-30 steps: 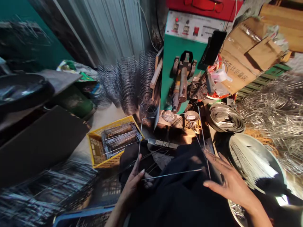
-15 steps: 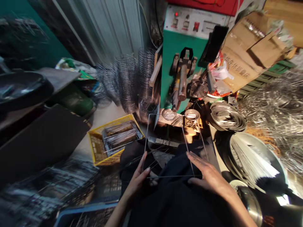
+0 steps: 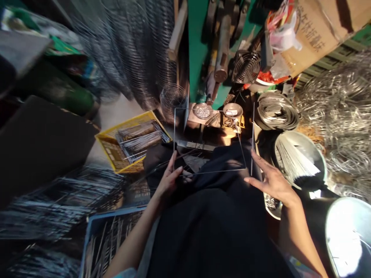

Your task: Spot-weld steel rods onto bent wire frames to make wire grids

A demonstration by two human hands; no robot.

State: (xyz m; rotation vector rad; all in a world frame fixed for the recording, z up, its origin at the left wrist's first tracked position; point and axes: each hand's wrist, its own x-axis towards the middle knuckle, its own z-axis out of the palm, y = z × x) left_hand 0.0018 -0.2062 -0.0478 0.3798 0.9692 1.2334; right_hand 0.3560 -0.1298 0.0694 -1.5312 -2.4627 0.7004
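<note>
A thin rectangular wire frame point(image 3: 209, 171) is held out over my lap, above my dark clothing. My left hand point(image 3: 171, 179) pinches the frame at its lower left corner. My right hand point(image 3: 271, 181) is just right of the frame, fingers stretched out. Its index finger and thumb hold a straight wire point(image 3: 253, 131) that stands upright beside the frame's right side. In front of the frame, two small metal dishes point(image 3: 203, 111) sit at the foot of a green welding machine point(image 3: 199, 58).
A yellow crate point(image 3: 111, 148) with wire rods is to the left and a blue crate point(image 3: 95, 231) at bottom left. A metal bowl point(image 3: 319, 154) of straight wires, a wire coil point(image 3: 275, 112) and tangled wire point(image 3: 342, 116) lie to the right. Stacked wire springs point(image 3: 136, 58) stand behind.
The view has tilted downward and closer. My right hand left the frame's lower right corner and moved right, now with a straight wire upright. My left hand keeps its hold.
</note>
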